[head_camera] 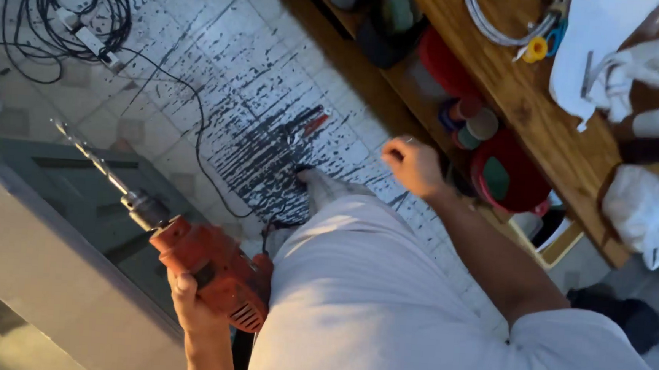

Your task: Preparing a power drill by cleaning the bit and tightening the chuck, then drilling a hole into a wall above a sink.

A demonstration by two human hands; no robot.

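Observation:
My left hand [189, 302] grips a red electric drill [213, 273] at the lower left. Its metal chuck [145, 208] and long twisted bit [91, 159] point up and left, over a grey panelled cabinet [61, 214]. My right hand [413, 165] is stretched out over the floor near the middle of the view. Its fingers are curled shut and I see nothing in them. It hangs close to the lower shelf of a wooden bench [503, 81]. My white shirt [383, 310] and one leg [325, 192] fill the lower middle.
A black cord [195, 135] runs over the speckled tile floor to a white power strip [87, 39] amid coiled cable. A red-handled tool [314, 123] lies on the floor. The bench carries white cloths [611, 65], a plastic bag [640, 212] and scissors [540, 44]; a red bucket [509, 173] stands below.

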